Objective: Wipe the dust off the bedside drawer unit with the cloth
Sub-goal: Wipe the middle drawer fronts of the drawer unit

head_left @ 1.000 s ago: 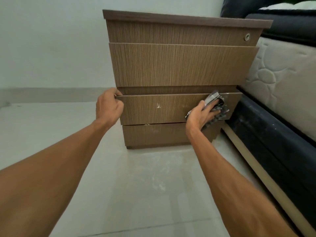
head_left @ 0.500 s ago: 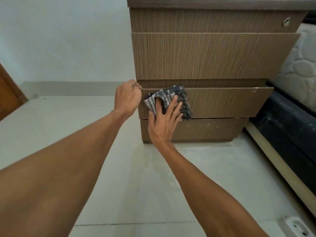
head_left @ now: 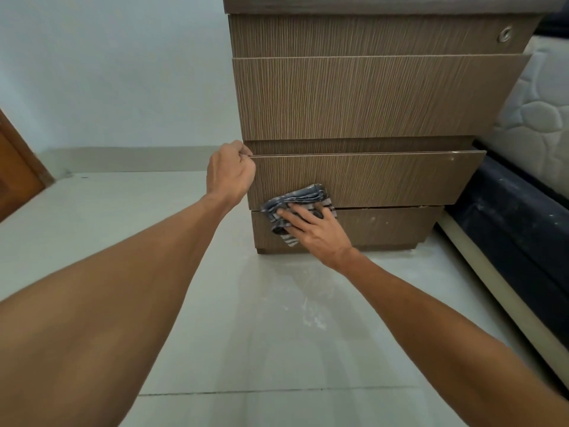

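Right hand, fingers spread, presses the cloth flat at the unit's seven o'clock; left hand pinches the drawer edge. Best sweep firmly toward three o'clock.

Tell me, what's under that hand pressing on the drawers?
A folded checked cloth lies under the right hand, pressed where the lower drawer front meets the bottom panel. The wood beneath the cloth is covered.
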The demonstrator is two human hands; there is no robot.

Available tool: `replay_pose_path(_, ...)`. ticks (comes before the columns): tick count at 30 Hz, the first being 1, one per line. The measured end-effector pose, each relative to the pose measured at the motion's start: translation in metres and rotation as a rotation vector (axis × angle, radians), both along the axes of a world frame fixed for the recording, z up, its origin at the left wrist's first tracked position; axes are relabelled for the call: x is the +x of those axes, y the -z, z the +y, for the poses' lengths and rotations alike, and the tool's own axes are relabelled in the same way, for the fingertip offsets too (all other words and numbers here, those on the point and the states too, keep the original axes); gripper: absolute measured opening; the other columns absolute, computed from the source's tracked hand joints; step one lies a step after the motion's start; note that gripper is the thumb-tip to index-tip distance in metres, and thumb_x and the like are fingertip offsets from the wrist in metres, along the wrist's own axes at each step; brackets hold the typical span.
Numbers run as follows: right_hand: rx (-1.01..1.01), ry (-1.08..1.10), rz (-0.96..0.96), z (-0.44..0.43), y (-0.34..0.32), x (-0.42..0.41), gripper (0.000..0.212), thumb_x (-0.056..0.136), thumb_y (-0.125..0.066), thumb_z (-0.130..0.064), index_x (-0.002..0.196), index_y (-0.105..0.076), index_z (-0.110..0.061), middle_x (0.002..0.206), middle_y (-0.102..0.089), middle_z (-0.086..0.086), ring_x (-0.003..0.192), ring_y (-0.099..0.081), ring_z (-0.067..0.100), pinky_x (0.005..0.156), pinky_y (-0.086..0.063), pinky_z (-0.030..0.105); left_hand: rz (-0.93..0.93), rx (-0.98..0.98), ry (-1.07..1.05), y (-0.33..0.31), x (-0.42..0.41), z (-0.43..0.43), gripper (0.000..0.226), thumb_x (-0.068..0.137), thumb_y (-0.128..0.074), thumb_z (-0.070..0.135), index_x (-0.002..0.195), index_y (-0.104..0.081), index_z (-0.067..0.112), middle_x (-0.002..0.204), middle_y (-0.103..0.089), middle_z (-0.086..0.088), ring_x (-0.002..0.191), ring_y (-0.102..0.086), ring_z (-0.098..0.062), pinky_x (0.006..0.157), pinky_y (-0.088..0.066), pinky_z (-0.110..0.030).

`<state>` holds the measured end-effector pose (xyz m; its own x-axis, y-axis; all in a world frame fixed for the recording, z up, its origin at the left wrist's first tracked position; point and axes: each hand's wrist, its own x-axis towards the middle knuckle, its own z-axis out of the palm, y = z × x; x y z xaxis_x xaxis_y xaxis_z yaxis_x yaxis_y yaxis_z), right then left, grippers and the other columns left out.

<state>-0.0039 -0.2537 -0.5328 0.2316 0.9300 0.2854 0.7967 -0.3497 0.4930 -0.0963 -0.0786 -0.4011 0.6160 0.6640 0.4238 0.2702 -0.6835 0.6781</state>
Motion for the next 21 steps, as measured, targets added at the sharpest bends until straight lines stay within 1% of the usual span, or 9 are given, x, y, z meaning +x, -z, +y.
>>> replay_pose_path(3, -0.072, 0.104, -0.015, -0.035, -0.009, 0.011, 0.066, 0.088, -0.065, -0.017, 0.148, -0.04, -0.023, 0.164, -0.011, -0.001, 0.15, -0.011, 0.022, 0.106, -0.029, 0.054, 0.043, 0.039, 0.014, -0.002, -0.006, -0.003, 0.033, 0.085, -0.039, 0.003, 0.104, -0.065, 0.011, 0.103, -0.063, -0.007, 0.091, -0.06, -0.025, 0.075, -0.051, -0.037)
replay_pose_path(6, -0.031, 0.18, -0.015, -0.077, -0.022, 0.029, 0.07, 0.078, -0.072, -0.009, 0.143, -0.048, -0.022, 0.163, -0.019, 0.001, 0.148, -0.02, 0.025, 0.101, -0.035, 0.054, 0.097, 0.104, 0.015, -0.004, -0.008, -0.005, 0.032, 0.087, -0.04, 0.005, 0.108, -0.063, 0.011, 0.11, -0.061, -0.01, 0.095, -0.059, -0.027, 0.075, -0.049, -0.037)
replay_pose_path(7, -0.036, 0.218, -0.014, -0.091, -0.026, 0.034, 0.072, 0.078, -0.07, -0.007, 0.144, -0.046, -0.022, 0.163, -0.017, 0.001, 0.149, -0.018, 0.025, 0.099, -0.036, 0.053, 0.114, 0.132, 0.01, -0.004, -0.008, -0.006, 0.03, 0.088, -0.041, 0.006, 0.11, -0.062, 0.01, 0.112, -0.06, -0.01, 0.096, -0.059, -0.027, 0.075, -0.047, -0.036)
replay_pose_path(10, -0.069, 0.378, 0.046, -0.13, -0.035, 0.044, 0.079, 0.084, -0.062, -0.003, 0.153, -0.03, -0.024, 0.165, 0.005, -0.001, 0.151, 0.0, 0.025, 0.102, -0.035, 0.052, 0.155, 0.212, -0.003, -0.003, -0.006, -0.008, 0.028, 0.09, -0.044, 0.01, 0.112, -0.061, 0.008, 0.115, -0.056, -0.011, 0.098, -0.057, -0.029, 0.077, -0.048, -0.038)
replay_pose_path(13, 0.036, 0.607, 0.15, -0.162, -0.032, 0.047, 0.078, 0.087, -0.062, -0.003, 0.153, -0.027, -0.024, 0.165, 0.005, 0.0, 0.151, -0.001, 0.028, 0.104, -0.036, 0.054, 0.205, 0.29, 0.002, -0.004, -0.005, -0.01, 0.025, 0.09, -0.045, 0.013, 0.11, -0.059, 0.006, 0.114, -0.054, -0.012, 0.096, -0.056, -0.029, 0.078, -0.051, -0.042)
replay_pose_path(15, 0.22, 0.758, 0.262, -0.177, -0.026, 0.049, 0.074, 0.088, -0.06, -0.003, 0.152, -0.03, -0.023, 0.165, -0.007, 0.002, 0.149, -0.011, 0.031, 0.106, -0.036, 0.056, 0.233, 0.327, 0.003, -0.005, -0.005, -0.01, 0.025, 0.091, -0.045, 0.014, 0.109, -0.059, 0.005, 0.113, -0.053, -0.012, 0.096, -0.054, -0.029, 0.078, -0.051, -0.043)
replay_pose_path(16, 0.362, 0.826, 0.352, -0.181, -0.025, 0.05, 0.071, 0.088, -0.059, -0.001, 0.151, -0.033, -0.021, 0.163, -0.014, 0.004, 0.147, -0.018, 0.032, 0.107, -0.035, 0.056, 0.243, 0.34, -0.004, -0.005, -0.004, -0.01, 0.026, 0.091, -0.045, 0.014, 0.11, -0.059, 0.005, 0.113, -0.053, -0.013, 0.097, -0.054, -0.03, 0.079, -0.051, -0.043)
replay_pose_path(18, 0.756, 0.951, 0.598, -0.184, -0.028, 0.05, 0.064, 0.09, -0.057, 0.002, 0.148, -0.039, -0.017, 0.156, -0.032, 0.009, 0.138, -0.035, 0.033, 0.108, -0.038, 0.05, 0.253, 0.367, -0.02, -0.004, -0.005, -0.014, 0.029, 0.09, -0.046, 0.014, 0.114, -0.058, 0.003, 0.115, -0.052, -0.015, 0.103, -0.052, -0.031, 0.08, -0.049, -0.044)
replay_pose_path(21, 1.466, 1.095, 1.069, -0.184, -0.049, 0.044, 0.048, 0.096, -0.05, 0.001, 0.141, -0.05, -0.015, 0.134, -0.055, 0.014, 0.117, -0.055, 0.031, 0.092, -0.046, 0.036, 0.241, 0.356, -0.045, 0.0, -0.005, -0.022, 0.032, 0.09, -0.047, 0.014, 0.118, -0.055, 0.002, 0.117, -0.051, -0.016, 0.106, -0.051, -0.032, 0.082, -0.047, -0.044)
